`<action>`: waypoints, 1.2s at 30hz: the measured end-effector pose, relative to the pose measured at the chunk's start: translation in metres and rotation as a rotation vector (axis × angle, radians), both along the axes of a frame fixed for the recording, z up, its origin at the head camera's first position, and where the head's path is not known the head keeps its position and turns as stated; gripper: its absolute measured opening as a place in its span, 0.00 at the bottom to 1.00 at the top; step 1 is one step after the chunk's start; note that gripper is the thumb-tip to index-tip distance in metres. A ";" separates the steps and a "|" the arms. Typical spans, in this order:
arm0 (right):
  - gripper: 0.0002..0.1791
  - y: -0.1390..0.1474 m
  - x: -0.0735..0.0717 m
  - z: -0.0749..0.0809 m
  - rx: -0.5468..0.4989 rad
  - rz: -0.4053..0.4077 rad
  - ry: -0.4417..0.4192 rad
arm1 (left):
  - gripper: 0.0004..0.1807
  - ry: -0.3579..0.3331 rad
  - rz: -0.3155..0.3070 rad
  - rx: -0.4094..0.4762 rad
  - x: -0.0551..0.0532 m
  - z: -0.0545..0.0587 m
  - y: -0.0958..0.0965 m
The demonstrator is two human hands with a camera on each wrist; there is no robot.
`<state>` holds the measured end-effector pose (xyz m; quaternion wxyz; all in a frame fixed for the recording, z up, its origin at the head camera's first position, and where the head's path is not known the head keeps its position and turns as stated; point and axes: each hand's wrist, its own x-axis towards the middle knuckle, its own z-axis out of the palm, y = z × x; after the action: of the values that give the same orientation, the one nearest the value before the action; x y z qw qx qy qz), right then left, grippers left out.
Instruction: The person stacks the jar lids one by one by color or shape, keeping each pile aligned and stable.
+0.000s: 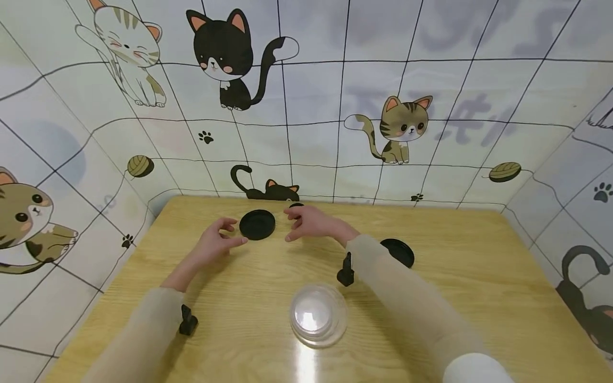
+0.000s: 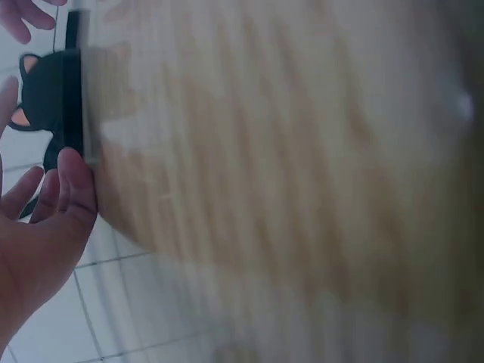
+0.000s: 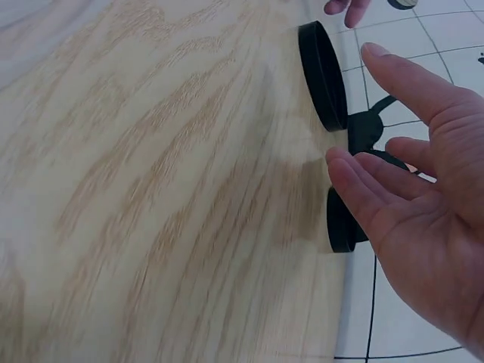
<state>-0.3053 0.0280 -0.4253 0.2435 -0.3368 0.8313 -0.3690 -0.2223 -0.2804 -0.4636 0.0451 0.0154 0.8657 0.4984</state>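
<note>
A round black lid-like dish (image 1: 257, 224) with a raised rim lies on the table near its far edge. My left hand (image 1: 217, 242) is at its left side, fingers loosely bent; whether the thumb touches the rim I cannot tell. To the right of the dish hovers my right hand (image 1: 313, 222), fingers and thumb apart with nothing between them. Behind that hand a smaller black round piece (image 1: 296, 204) is mostly hidden. The right wrist view shows both the larger dish (image 3: 324, 76) and the smaller piece (image 3: 340, 223) beyond the right fingers.
Another black dish (image 1: 399, 252) lies partly behind the right forearm. Nearer me stands a clear, round plastic container (image 1: 316, 314) on the wooden table (image 1: 249, 330). A white wall sheet (image 1: 316, 143) with cat drawings rises behind the far edge and at both sides.
</note>
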 end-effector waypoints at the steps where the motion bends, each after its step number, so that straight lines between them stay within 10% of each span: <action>1: 0.48 -0.002 -0.002 -0.001 0.000 -0.008 -0.012 | 0.43 -0.001 -0.014 0.008 -0.004 -0.001 -0.002; 22: 0.53 -0.036 -0.010 -0.018 0.012 -0.116 -0.013 | 0.49 -0.072 -0.126 0.081 -0.028 0.003 -0.014; 36: 0.53 -0.041 -0.015 -0.025 0.010 -0.040 -0.051 | 0.48 -0.110 -0.175 0.051 -0.040 0.003 -0.012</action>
<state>-0.3204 -0.0127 -0.4499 0.2589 -0.3095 0.8333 -0.3779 -0.2622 -0.2922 -0.4607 0.1356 0.0649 0.8443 0.5143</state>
